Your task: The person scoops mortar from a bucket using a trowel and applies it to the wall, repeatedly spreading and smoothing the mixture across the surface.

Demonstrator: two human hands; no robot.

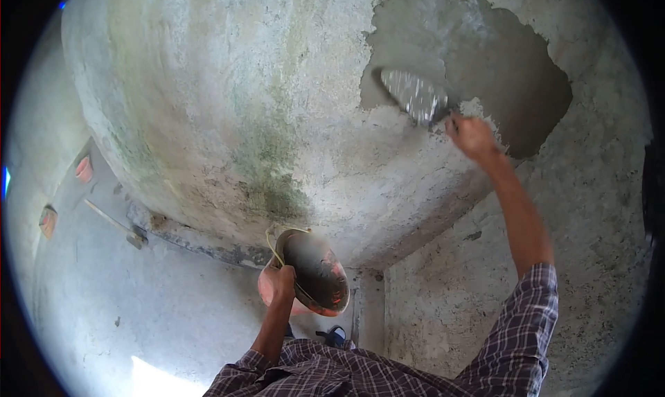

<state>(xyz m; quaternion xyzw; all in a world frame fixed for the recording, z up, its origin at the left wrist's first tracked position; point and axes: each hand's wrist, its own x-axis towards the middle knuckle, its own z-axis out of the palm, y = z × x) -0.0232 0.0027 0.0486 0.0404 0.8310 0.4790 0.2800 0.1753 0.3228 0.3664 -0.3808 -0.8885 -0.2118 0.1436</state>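
My right hand [473, 136] is closed round the handle of a trowel [415, 95], whose shiny blade lies against or very near the wall. Dark wet plaster [499, 64] covers a patch of the wall beside and above the blade. Lower down, my left hand [282, 280] grips the rim or cord handle of a reddish bucket [269, 286]; which of the two is hard to tell. The bucket is tilted, its inside dark and smeared, and a yellowish cord [271, 245] loops over its rim.
The rough, stained wall [228, 85] fills the upper view and meets another wall [485, 258] at a corner. On the floor [159, 293] at left are a small pink bucket [84, 170], a long-handled tool [111, 220] and a reddish block-like object [48, 222].
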